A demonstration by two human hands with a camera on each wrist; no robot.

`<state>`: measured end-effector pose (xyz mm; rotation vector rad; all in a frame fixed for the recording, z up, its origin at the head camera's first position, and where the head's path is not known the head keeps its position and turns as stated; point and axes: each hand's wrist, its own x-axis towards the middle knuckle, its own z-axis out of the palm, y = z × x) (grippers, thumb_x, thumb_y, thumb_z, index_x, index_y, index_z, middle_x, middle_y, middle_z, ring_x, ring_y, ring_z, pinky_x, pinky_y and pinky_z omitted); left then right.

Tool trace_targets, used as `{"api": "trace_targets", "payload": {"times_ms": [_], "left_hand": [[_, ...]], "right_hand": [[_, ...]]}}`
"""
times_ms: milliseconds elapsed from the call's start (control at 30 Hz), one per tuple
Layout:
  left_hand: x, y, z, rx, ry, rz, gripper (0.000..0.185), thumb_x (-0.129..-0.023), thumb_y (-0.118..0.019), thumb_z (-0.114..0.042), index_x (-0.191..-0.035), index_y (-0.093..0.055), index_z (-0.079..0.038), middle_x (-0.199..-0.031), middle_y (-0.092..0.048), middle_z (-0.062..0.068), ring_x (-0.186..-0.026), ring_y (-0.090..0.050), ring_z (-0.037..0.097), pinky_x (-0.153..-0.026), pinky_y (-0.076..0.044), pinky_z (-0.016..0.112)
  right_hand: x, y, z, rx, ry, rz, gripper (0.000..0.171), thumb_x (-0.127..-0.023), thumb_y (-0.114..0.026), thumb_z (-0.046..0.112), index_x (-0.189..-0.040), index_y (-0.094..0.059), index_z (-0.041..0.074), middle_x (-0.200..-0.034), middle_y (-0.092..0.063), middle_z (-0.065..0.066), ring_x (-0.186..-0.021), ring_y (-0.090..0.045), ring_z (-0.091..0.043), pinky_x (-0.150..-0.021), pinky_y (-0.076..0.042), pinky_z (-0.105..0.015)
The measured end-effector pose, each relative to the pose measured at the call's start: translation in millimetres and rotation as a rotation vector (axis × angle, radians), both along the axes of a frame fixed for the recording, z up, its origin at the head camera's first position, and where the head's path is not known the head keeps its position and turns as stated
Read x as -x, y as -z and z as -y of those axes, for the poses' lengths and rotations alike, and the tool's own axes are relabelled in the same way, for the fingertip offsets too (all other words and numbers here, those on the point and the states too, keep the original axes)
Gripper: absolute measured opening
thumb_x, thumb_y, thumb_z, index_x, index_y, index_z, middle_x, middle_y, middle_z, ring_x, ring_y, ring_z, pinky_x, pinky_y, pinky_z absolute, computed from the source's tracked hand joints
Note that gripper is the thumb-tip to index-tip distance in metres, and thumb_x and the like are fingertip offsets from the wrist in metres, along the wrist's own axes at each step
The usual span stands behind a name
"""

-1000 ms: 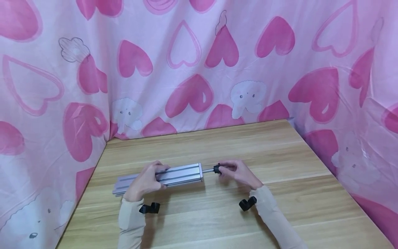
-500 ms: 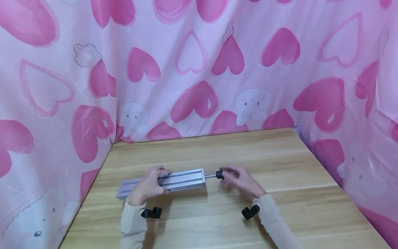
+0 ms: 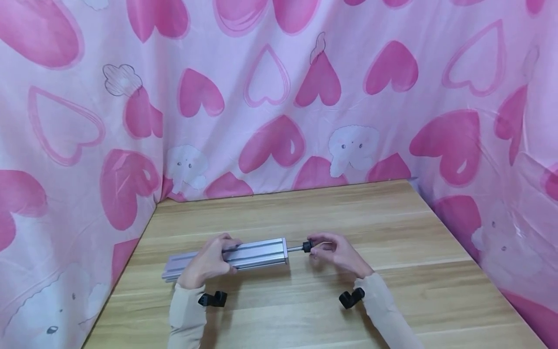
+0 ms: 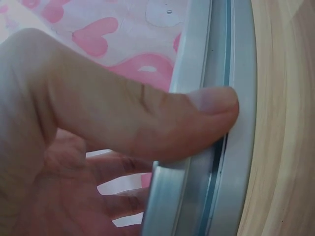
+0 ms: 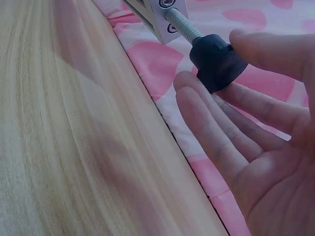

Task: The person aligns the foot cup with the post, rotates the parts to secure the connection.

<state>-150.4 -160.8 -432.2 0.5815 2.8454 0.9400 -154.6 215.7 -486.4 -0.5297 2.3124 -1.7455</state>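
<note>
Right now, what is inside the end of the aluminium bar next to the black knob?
A threaded rod enters the aluminium bar end face; the black knob sits on its outer end. Its depth inside is hidden.

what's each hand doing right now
Left hand: grips the aluminium rail, thumb pressed on its slot.
Right hand: pinches the black knob on the threaded rod.
</note>
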Motion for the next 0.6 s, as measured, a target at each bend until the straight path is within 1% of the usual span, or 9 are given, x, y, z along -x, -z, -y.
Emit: {"api": "trace_targets", "payload": {"times_ms": [67,167,233,300,367,467,600], "left_hand": [[0.6,-0.4,-0.5,0.004,-0.005,0.005,0.063,-0.062,-0.087,-0.002,-0.123,-0.072,-0.008,-0.109,-0.066,0.001,-0.095,-0.056,0.017,-0.083,-0.048,0.034],[1.8,-0.6,-0.7,0.009,-0.001,0.009,0.064,-0.062,-0.087,-0.003,-0.123,-0.072,-0.008,-0.11,-0.067,0.001,-0.095,-0.056,0.017,-0.082,-0.047,0.034],[2.7,-0.8,-1.1,0.016,0.001,0.011,0.064,-0.062,-0.087,-0.003,-0.124,-0.072,-0.008,-0.109,-0.067,0.001,-0.094,-0.055,0.017,-0.081,-0.047,0.034],[3.5,-1.5,-2.3,0.02,0.001,0.013,0.065,-0.062,-0.087,-0.003,-0.124,-0.072,-0.007,-0.109,-0.067,0.001,-0.094,-0.055,0.017,-0.081,-0.047,0.034],[3.9,-2.1,-4.0,0.027,-0.004,0.014,0.066,-0.062,-0.087,-0.003,-0.125,-0.071,-0.007,-0.109,-0.066,0.001,-0.094,-0.055,0.017,-0.081,-0.047,0.035],[4.3,-2.2,-6.2,0.034,-0.005,0.016,0.067,-0.062,-0.087,-0.004,-0.126,-0.071,-0.007,-0.11,-0.066,0.0,-0.094,-0.055,0.017,-0.083,-0.048,0.036],[4.8,-1.3,-5.8,0.026,0.013,0.016,0.066,-0.062,-0.087,-0.004,-0.126,-0.071,-0.008,-0.11,-0.067,0.001,-0.096,-0.056,0.017,-0.084,-0.048,0.036]], "right_hand": [[0.6,0.3,-0.1,-0.021,0.006,0.001,0.047,-0.095,-0.07,0.026,-0.135,-0.061,0.002,-0.123,-0.069,-0.017,-0.102,-0.072,-0.023,-0.089,-0.054,-0.024],[1.6,1.0,-0.3,-0.021,-0.002,0.02,0.048,-0.097,-0.067,0.028,-0.134,-0.06,-0.001,-0.115,-0.072,-0.02,-0.098,-0.073,-0.031,-0.088,-0.055,-0.025],[2.5,2.1,-0.2,-0.01,-0.008,0.04,0.048,-0.098,-0.065,0.029,-0.133,-0.06,-0.003,-0.11,-0.073,-0.024,-0.094,-0.074,-0.035,-0.087,-0.056,-0.028],[3.2,2.8,-0.1,0.007,-0.008,0.062,0.047,-0.1,-0.063,0.03,-0.131,-0.061,-0.005,-0.106,-0.072,-0.027,-0.089,-0.073,-0.037,-0.083,-0.059,-0.034],[3.8,3.1,-0.2,0.014,-0.005,0.071,0.046,-0.101,-0.061,0.031,-0.129,-0.062,-0.006,-0.103,-0.073,-0.026,-0.085,-0.073,-0.036,-0.08,-0.06,-0.04],[4.7,3.9,-0.5,0.019,-0.007,0.072,0.044,-0.102,-0.059,0.031,-0.125,-0.064,-0.006,-0.096,-0.073,-0.022,-0.079,-0.073,-0.033,-0.073,-0.06,-0.045],[5.7,4.3,-0.2,0.017,-0.012,0.068,0.041,-0.103,-0.057,0.031,-0.119,-0.068,-0.005,-0.09,-0.074,-0.018,-0.073,-0.073,-0.029,-0.068,-0.06,-0.042]]}}
